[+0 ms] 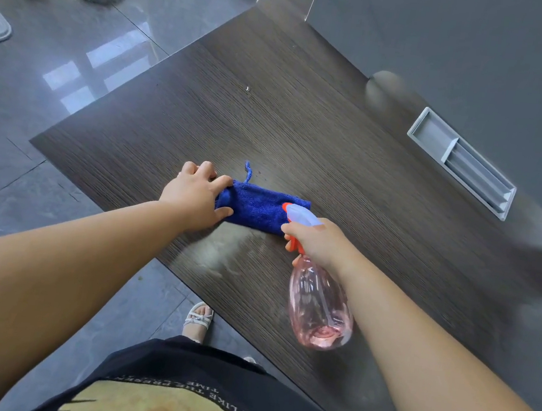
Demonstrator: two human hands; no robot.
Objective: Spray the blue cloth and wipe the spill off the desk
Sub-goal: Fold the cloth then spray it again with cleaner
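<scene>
Folded blue cloth [262, 209] flat on the dark wood table [275, 103], toward the near edge, hanging loop at its far side. Left end pinched by the left hand [195, 196], fingers [222, 184] curled over the top, thumb on the near hem. Just above the right end, the white nozzle of a pink spray bottle [318, 307], neck and orange trigger grasped by the right hand [319, 242]. Pale smeared spill [219, 253] just nearer than the cloth. Grey recessed tray [463, 160] well apart, far right.
</scene>
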